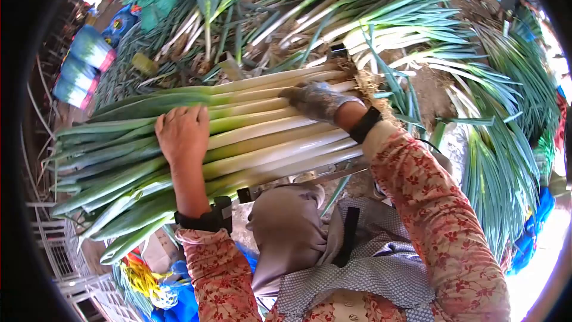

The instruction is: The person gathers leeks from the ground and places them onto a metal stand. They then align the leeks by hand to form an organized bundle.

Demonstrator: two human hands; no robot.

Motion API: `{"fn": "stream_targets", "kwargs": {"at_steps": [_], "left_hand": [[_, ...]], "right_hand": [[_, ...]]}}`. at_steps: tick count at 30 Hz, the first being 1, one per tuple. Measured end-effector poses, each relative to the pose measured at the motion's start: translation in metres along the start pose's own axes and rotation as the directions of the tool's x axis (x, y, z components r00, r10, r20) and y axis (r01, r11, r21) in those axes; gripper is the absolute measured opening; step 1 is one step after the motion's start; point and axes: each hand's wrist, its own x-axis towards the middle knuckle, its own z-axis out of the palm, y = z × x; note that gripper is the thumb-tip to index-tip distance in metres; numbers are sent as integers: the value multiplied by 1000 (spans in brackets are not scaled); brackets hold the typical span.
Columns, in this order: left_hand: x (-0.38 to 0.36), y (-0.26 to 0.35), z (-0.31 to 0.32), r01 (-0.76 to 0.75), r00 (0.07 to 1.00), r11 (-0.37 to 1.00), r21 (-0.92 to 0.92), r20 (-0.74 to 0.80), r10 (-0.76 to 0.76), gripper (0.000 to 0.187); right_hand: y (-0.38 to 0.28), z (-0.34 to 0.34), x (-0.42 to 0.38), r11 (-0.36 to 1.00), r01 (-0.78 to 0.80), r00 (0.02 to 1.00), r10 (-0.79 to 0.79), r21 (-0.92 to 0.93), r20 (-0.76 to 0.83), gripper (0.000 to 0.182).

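Note:
A wide layer of long leeks lies side by side in front of me, green leaves to the left and white stems with roots to the right. My bare left hand rests on the green part, its fingers bent over the leaves. On the white stems near the roots lies my right hand, in a dirty grey glove. The gloved fingertips are turned down against the stems, and whether they grip one is hard to make out.
Loose leeks cover the ground ahead and to the right. Wrapped bundles and a green bag are at the upper left. White metal racks and yellow ties stand at the lower left.

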Motion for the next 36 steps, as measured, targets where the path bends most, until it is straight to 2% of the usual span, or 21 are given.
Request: {"fn": "stream_targets", "kwargs": {"at_steps": [1,2,4,5,6,7,8,9,10,13,14,17,19,20,22,27,30,33,36], "left_hand": [[-2,-3,6,-16,998,1000,-10,-55,16,27],[-1,-3,8,-26,993,1000,-15,-113,24,27],[3,0,6,-24,995,1000,-5,-94,23,27],[0,-2,6,-13,997,1000,10,-72,14,27],[-1,-3,6,-9,998,1000,28,-64,10,27],[0,-7,8,-2,997,1000,16,-73,4,28],[0,-8,11,-3,997,1000,-5,-82,3,28],[-1,-6,13,-13,996,999,-34,-90,10,28],[0,-3,9,-3,999,1000,-12,-44,2,28],[1,-3,8,-6,998,999,-33,-56,4,30],[0,-3,6,-9,999,1000,-24,-31,9,31],[3,-2,6,-12,1000,1000,-6,11,12,34],[4,-4,10,-38,999,999,-13,-7,38,35],[5,-5,16,-62,996,998,-20,-71,60,34],[3,-4,14,-34,999,999,-11,-29,33,34],[3,-3,9,-31,999,999,-39,23,32,34],[7,-6,17,-79,997,995,-54,-13,78,37],[5,-7,19,-71,997,995,-63,-39,69,35],[3,-6,12,-70,998,996,-53,-2,70,34]], "right_hand": [[10,9,-1,999,54,995,-54,-2,-83,34],[18,9,-2,1000,4,999,-4,-20,-36,34],[34,8,1,996,-73,995,76,-43,65,33],[36,-8,-9,987,-91,986,108,-131,126,33],[37,-16,-17,938,-289,952,261,192,161,33],[39,-20,-22,749,-461,888,389,476,247,34],[47,-17,-28,904,-285,958,263,318,112,35],[58,-13,-37,987,-110,994,111,119,2,37],[59,-16,-43,993,52,995,-60,-106,-77,38],[49,-12,-51,982,-83,996,78,-172,-36,43],[43,-17,-52,982,-135,991,137,-131,7,46],[26,-9,-52,948,-221,975,215,-230,-53,46],[33,6,-53,945,-218,975,199,-243,-102,46],[33,8,-53,940,-221,973,196,-258,-120,45],[32,8,-51,933,-217,969,171,-286,-178,43],[28,2,-56,942,-224,970,190,-248,-154,41],[26,9,-53,943,-261,961,235,-205,-142,41],[22,8,-52,919,-282,958,253,-277,-136,42],[12,5,-59,930,-249,963,209,-271,-169,39]]}}
